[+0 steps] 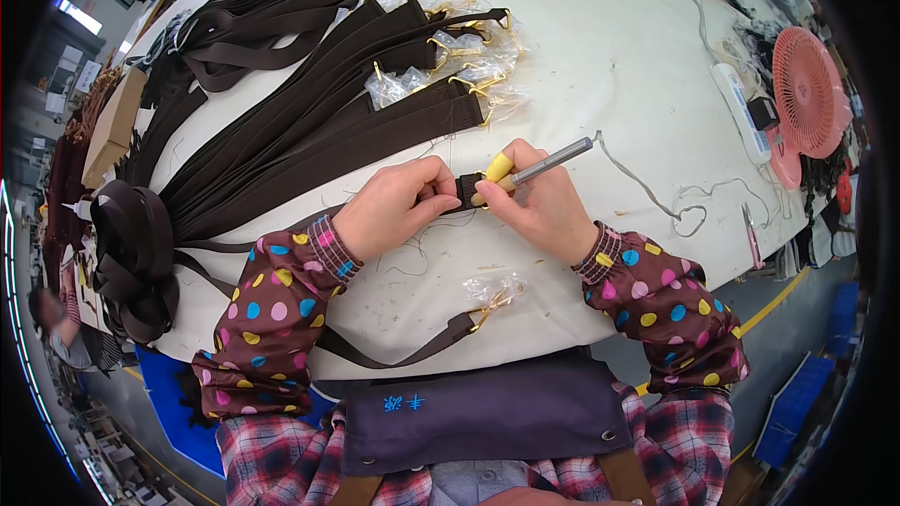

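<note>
My left hand [403,203] is closed, its thumb and fingers pinching a dark brown webbing strap [466,189] near its stitched end. In my right hand [544,201] is a pen-like tool with a grey handle [555,159]; a thin grey cord [647,203] runs from its top end. The tool's lower part meets the strap end between my hands, and its tip is hidden by my fingers. A yellow cover [499,167] sits on a finger of my right hand. Nearer to me lies another strap end [457,326] with a gold hook [480,317] in clear plastic.
Bundled dark straps [309,126] with plastic-wrapped gold hooks spread over the white table [600,66] at the left and back. A pink fan [809,94], a white power strip [741,112] and tweezers [752,234] are at the right. A cardboard box [114,126] stands far left.
</note>
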The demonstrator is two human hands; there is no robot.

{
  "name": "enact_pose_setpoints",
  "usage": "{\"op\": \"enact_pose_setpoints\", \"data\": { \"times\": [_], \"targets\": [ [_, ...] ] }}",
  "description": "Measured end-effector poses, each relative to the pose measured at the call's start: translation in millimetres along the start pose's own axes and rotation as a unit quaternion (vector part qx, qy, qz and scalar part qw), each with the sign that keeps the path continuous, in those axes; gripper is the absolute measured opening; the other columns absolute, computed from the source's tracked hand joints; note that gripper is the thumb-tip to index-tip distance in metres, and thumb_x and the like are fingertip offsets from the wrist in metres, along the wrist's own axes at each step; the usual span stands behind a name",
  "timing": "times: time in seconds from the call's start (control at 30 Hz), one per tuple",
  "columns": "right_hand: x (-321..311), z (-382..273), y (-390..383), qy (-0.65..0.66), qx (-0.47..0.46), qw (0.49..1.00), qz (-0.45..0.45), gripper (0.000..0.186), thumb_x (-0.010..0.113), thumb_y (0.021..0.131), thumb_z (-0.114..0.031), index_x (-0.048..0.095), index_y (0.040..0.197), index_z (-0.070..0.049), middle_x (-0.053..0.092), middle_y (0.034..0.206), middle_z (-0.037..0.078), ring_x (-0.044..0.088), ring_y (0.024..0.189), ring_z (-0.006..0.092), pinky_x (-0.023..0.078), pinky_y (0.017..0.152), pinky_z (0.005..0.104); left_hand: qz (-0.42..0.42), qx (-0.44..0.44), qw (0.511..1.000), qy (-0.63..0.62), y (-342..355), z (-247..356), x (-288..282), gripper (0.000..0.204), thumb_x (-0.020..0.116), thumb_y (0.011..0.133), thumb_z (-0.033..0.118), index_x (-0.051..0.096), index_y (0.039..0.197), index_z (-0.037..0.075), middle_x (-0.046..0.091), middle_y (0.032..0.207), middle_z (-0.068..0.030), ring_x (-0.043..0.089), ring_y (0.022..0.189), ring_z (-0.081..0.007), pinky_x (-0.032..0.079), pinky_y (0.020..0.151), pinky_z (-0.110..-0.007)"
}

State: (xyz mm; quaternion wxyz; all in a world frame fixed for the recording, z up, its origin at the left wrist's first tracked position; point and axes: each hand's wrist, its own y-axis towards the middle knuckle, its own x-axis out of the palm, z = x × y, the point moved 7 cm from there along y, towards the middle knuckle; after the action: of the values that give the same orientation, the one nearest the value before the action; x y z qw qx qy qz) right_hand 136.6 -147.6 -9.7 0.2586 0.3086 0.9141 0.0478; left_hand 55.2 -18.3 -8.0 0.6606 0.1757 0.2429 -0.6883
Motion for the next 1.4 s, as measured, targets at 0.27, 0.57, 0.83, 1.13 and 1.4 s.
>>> {"op": "enact_pose_setpoints", "data": {
  "times": [0.27,0.57,0.83,1.13,1.4],
  "targets": [
    [0.8,0.5,0.6,0.001,-0.001,1.000,-0.005,0.021,0.065,0.088,-0.011,0.048,0.088,-0.001,0.065,0.073,0.010,0.062,0.065,0.0156,0.048,0.057,0.0281,0.004,0.015,1.000,-0.007,0.1,0.2,0.4,0.009,0.066,0.089,0.006,0.058,0.090,0.003,0.053,0.069,0.0013,0.046,0.061,-0.0051,0.039,0.054,-0.022],
    [-4.2,-3.8,0.2,-0.009,-0.018,1.000,0.021,0.019,0.065,0.088,-0.011,0.048,0.088,-0.001,0.064,0.074,0.010,0.060,0.065,0.0153,0.046,0.059,0.0278,-0.018,-0.019,1.000,-0.016,1.5,-0.7,-1.8,0.009,0.065,0.089,0.005,0.057,0.091,0.002,0.056,0.074,0.0008,0.050,0.062,-0.0053,0.043,0.054,-0.022],
    [-8.9,0.4,-0.7,0.063,0.009,0.998,0.017,0.016,0.063,0.087,-0.008,0.048,0.089,-0.002,0.054,0.077,0.004,0.055,0.070,0.0091,0.045,0.061,0.0261,-0.082,0.060,0.993,0.058,22.1,12.7,-1.4,0.011,0.067,0.086,0.007,0.061,0.096,0.006,0.054,0.085,-0.0044,0.056,0.066,-0.0120,0.051,0.054,-0.026],
    [-3.1,8.8,-0.8,0.074,0.043,0.996,-0.006,0.017,0.062,0.088,-0.007,0.046,0.093,-0.001,0.054,0.079,0.004,0.057,0.073,0.0084,0.048,0.063,0.0248,-0.092,0.100,0.988,0.076,30.1,7.3,2.0,0.006,0.065,0.087,0.008,0.061,0.092,0.006,0.054,0.086,-0.0045,0.057,0.071,-0.0147,0.050,0.058,-0.027],
    [-2.8,7.4,0.2,0.058,0.039,0.997,-0.010,0.018,0.062,0.089,-0.007,0.046,0.093,-0.001,0.054,0.079,0.004,0.058,0.072,0.0087,0.049,0.062,0.0249,-0.079,0.098,0.988,0.085,28.9,6.5,2.1,0.008,0.065,0.087,0.009,0.060,0.093,0.006,0.055,0.086,-0.0055,0.056,0.079,-0.0201,0.047,0.072,-0.031]
  ]
}}
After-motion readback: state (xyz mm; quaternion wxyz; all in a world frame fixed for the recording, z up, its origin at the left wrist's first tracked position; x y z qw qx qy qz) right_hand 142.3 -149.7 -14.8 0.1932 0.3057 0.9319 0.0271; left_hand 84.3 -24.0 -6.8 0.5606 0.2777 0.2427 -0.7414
